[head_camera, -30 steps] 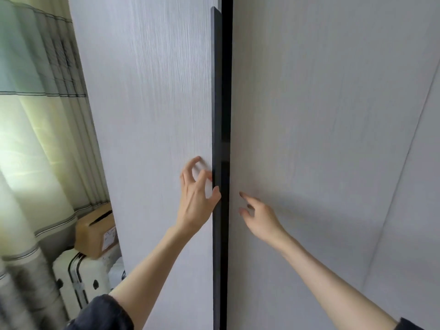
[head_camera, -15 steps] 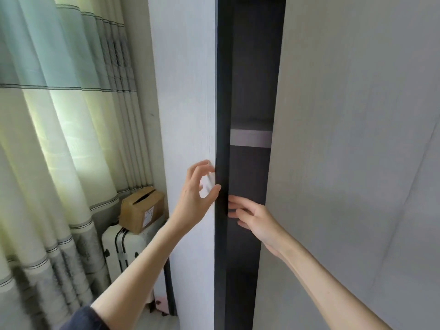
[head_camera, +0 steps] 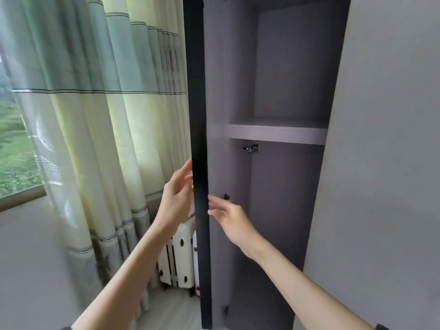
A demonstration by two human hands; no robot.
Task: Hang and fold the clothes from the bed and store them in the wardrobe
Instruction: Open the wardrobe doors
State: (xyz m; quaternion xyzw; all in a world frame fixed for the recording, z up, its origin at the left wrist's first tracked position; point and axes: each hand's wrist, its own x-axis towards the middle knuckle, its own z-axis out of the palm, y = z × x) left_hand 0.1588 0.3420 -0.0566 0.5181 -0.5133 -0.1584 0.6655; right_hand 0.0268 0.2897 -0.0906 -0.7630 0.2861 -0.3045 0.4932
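The wardrobe stands in front of me with its left door (head_camera: 199,139) swung out, seen edge-on as a dark strip. Inside, a grey shelf (head_camera: 276,135) crosses the compartment, with a small metal fitting (head_camera: 251,148) just below it. No clothes show inside. My left hand (head_camera: 177,198) is on the outer side of the door edge, fingers fairly straight and touching it. My right hand (head_camera: 229,216) reaches along the inner side of the same edge with fingers extended. The right door (head_camera: 385,163) stays closed.
Striped green and cream curtains (head_camera: 100,115) hang to the left over a window (head_camera: 16,148). A white suitcase (head_camera: 177,260) stands on the floor behind the opened door, beside the wardrobe. The bed is out of view.
The left door has swung from nearly closed to wide open, exposing the shelf and interior. Both hands stayed at the door edge and followed it outward.
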